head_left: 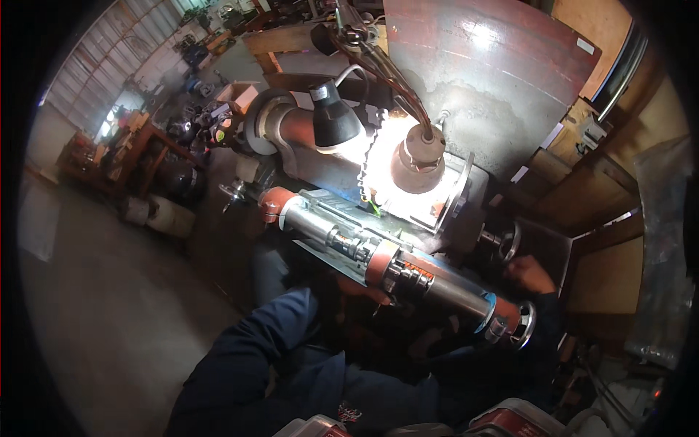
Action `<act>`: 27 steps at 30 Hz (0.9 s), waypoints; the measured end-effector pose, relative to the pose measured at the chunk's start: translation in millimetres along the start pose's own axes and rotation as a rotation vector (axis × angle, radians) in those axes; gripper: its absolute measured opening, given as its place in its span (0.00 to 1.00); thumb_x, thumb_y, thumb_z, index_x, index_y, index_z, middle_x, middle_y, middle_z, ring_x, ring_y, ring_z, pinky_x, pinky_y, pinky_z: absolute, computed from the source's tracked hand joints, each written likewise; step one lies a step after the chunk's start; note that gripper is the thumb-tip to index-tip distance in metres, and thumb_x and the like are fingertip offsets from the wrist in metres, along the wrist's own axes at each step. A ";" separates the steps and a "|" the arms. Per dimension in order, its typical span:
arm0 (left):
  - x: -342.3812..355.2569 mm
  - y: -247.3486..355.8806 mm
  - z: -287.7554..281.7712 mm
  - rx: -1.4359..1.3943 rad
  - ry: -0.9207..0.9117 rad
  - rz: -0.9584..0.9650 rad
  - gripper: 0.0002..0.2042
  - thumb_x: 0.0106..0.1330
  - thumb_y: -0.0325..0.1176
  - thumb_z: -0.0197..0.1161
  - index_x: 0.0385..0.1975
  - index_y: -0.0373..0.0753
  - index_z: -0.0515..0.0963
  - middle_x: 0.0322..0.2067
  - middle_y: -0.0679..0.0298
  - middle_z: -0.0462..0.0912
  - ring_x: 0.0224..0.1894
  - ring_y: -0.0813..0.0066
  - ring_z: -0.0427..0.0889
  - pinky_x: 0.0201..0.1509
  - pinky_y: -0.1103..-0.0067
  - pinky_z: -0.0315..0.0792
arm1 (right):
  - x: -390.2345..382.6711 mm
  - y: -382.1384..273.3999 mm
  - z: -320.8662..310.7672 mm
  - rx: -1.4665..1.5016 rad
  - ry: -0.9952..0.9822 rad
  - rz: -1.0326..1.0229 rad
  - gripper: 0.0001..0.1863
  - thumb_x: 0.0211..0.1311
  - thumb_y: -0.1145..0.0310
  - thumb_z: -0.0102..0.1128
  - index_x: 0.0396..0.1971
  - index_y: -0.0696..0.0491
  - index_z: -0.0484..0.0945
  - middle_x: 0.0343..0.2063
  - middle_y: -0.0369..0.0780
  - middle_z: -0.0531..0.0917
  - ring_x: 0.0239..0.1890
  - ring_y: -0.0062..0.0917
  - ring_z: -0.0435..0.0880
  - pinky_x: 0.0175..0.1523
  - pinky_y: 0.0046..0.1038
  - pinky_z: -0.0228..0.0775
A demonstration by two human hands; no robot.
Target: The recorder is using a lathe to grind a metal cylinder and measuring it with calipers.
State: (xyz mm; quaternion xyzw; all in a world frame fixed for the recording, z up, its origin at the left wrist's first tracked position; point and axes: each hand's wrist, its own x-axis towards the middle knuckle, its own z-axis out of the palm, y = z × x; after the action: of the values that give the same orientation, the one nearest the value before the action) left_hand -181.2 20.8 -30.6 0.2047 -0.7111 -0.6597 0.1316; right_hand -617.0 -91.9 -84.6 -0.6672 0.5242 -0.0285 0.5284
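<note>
In front of me lies a long machine table (320, 198) carrying two steel cylindrical stocks, the left one (309, 222) and the right one (457, 297), with red-brown end parts. Small chucks and a coil spring (419, 272) sit between them. My left hand (365, 291) is under the middle red bracket (380, 262), near a small lever; its fingers are mostly hidden. At the right, my right hand (531, 275), slightly blurred, is curled at the lower rim of a metal handwheel (512, 243). Another handwheel (524, 325) is on the right end of the table.
Two work lamps, one black (333, 120) and one brownish (419, 160), hang over the brightly lit machine head. A grey-red panel (488, 58) stands behind. Wooden shelving (604, 277) is close on the right. Cluttered benches (138, 156) and concrete floor (131, 313) lie left.
</note>
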 end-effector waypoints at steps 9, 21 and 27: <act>-11.0 -26.6 12.3 -0.114 0.009 -0.062 0.27 0.61 0.23 0.64 0.61 0.33 0.66 0.61 0.57 0.71 0.64 0.66 0.66 0.67 0.69 0.61 | 60.8 39.0 12.8 -0.159 0.135 -0.141 0.12 0.57 0.69 0.62 0.38 0.58 0.84 0.36 0.45 0.86 0.37 0.29 0.85 0.45 0.30 0.74; -9.8 -9.6 5.4 0.207 -0.020 -0.045 0.25 0.66 0.36 0.60 0.63 0.38 0.67 0.60 0.51 0.71 0.63 0.56 0.68 0.66 0.63 0.62 | 30.5 -13.6 -29.0 -0.167 0.574 -0.335 0.12 0.61 0.68 0.60 0.32 0.64 0.81 0.24 0.40 0.83 0.28 0.23 0.80 0.36 0.26 0.70; -7.8 -5.3 2.8 0.161 -0.025 -0.082 0.24 0.67 0.35 0.60 0.62 0.38 0.67 0.59 0.52 0.73 0.61 0.57 0.70 0.65 0.63 0.63 | -7.6 -15.2 -13.4 0.141 0.200 -0.124 0.14 0.65 0.65 0.57 0.26 0.61 0.81 0.15 0.32 0.74 0.17 0.13 0.69 0.24 0.21 0.60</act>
State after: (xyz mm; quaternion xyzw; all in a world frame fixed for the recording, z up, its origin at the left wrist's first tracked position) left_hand -175.0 26.7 -35.5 0.2353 -0.7545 -0.6075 0.0788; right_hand -618.2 -97.0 -63.7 -0.6536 0.5286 -0.1641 0.5163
